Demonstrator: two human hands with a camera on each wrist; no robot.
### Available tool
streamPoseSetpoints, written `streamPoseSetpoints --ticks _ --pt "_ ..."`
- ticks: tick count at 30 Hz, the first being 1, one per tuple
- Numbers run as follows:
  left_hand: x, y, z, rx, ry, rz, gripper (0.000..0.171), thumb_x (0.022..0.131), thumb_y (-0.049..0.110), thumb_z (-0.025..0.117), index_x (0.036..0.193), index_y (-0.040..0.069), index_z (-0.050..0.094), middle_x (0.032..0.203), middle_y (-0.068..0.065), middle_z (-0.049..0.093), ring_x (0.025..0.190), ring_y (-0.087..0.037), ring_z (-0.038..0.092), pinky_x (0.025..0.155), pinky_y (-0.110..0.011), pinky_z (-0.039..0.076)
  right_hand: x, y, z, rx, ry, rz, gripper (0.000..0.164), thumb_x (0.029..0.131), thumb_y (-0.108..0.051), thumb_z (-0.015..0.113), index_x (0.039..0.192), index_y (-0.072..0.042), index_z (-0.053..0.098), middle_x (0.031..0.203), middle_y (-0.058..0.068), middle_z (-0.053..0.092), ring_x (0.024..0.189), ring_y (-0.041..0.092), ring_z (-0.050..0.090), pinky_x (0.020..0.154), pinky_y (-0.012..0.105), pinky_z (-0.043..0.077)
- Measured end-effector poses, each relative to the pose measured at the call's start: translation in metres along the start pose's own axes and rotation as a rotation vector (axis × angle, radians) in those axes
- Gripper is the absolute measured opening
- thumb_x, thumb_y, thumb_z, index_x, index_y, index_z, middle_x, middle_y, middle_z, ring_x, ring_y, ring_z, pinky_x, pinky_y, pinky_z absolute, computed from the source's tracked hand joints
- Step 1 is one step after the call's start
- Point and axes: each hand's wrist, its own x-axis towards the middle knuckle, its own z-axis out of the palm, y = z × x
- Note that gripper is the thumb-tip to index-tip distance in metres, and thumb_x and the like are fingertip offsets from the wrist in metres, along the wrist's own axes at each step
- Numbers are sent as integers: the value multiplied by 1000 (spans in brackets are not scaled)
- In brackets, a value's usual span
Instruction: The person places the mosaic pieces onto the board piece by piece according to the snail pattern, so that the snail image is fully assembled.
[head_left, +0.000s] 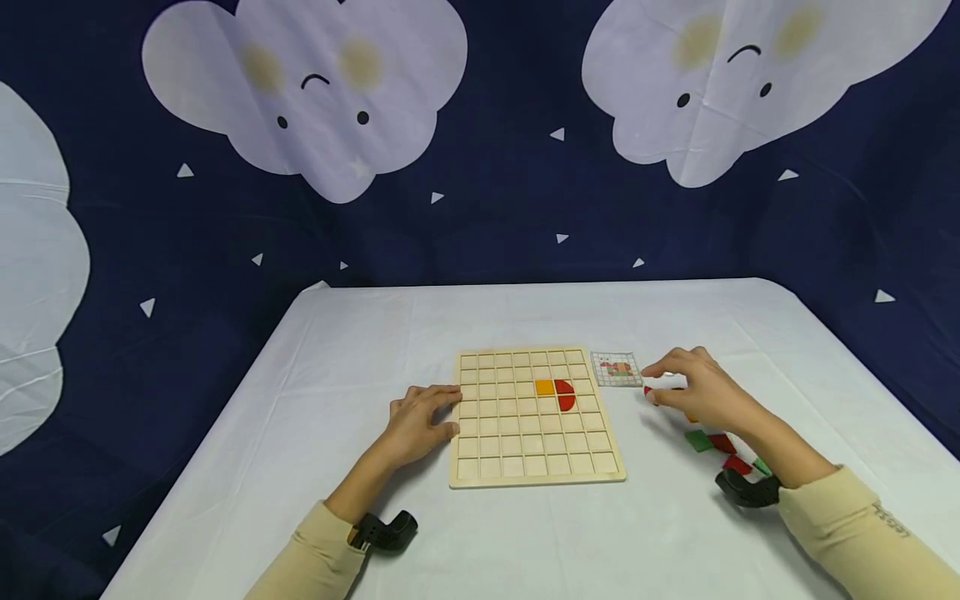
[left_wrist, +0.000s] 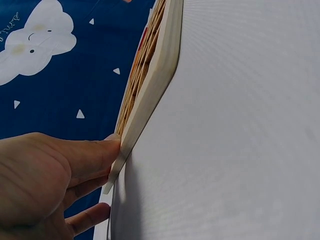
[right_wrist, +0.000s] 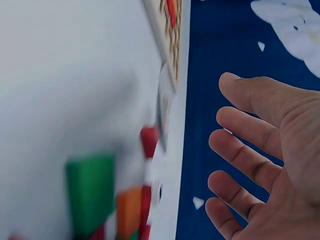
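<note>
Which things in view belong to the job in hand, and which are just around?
Job in hand:
grid board, touched by left hand
orange square and red pieces on it
picture card, probably the guide
loose coloured pieces near right hand

Just around:
cloud-print backdrop
white tabletop
black wrist devices

Head view: from above the near side, faces forward and down; widest, farthest off, takes in table [head_left: 375, 350], board [head_left: 517, 419], both hands, far backdrop [head_left: 510, 83]. Left wrist camera [head_left: 392, 532]: low, very close to left hand [head_left: 416, 423], turned sideways, faces far along board's left edge. Right wrist camera [head_left: 747, 488]: low, also sideways, faces far past right hand [head_left: 705, 390], loose pieces [head_left: 698, 440] close and blurred, card [head_left: 617, 369] and board beyond. Head shares left hand and board edge with left wrist; right hand, pieces, card with right wrist.
</note>
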Motion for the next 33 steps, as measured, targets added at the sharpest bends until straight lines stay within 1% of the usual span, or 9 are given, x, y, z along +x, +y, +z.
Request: streamPoseSetpoints --ticks 5,8,12,15,18,22,29,33 --pt "0 0 1 5 2 2 45 83 18 70 126 12 61 137 1 55 122 -26 43 93 -50 24 -15 17 -4 -14 0 55 35 83 -29 71 113 -11 68 117 11 61 100 26 41 74 32 38" --pt "0 0 1 6 2 1 45 83 18 70 126 12 61 137 1 55 122 -26 43 93 -50 24 -21 24 -5 -17 0 84 33 83 -28 70 112 -11 68 115 11 61 100 26 41 74 32 37" --pt "0 0 1 7 3 1 44 83 19 70 126 12 61 137 1 55 121 -26 43 93 -49 25 -28 34 -4 -26 28 75 31 81 -27 72 109 -12 70 111 11 63 99 26 41 74 33 34" --pt "0 0 1 10 3 2 45 82 19 70 126 12 61 137 2 55 121 -26 43 92 -49 25 -33 40 -3 -35 37 69 32 80 -28 73 107 -11 71 111 13 62 99 28 41 75 35 33" --pt "0 0 1 8 3 3 45 82 18 70 126 12 61 136 2 55 121 -26 43 92 -49 25 -35 45 -1 -42 31 89 33 79 -30 74 106 -11 71 111 15 61 100 28 40 76 37 33" --pt "0 0 1 2 3 3 44 82 18 70 126 12 61 136 1 55 121 -26 43 93 -50 24 -37 50 1 -52 27 114 34 78 -29 75 105 -10 71 110 15 59 101 30 38 76 39 34" --pt "-1 0 0 11 3 3 44 82 18 70 126 12 61 137 1 55 121 -26 43 91 -49 25 -36 53 3 -69 32 114 34 76 -26 76 105 -8 71 109 17 59 99 31 38 73 38 33" --pt "0 0 1 11 5 3 45 82 19 70 126 13 61 137 1 55 121 -27 43 92 -49 25 -36 53 3 -71 33 110 32 76 -26 76 102 -8 72 108 16 59 99 31 38 73 38 32"
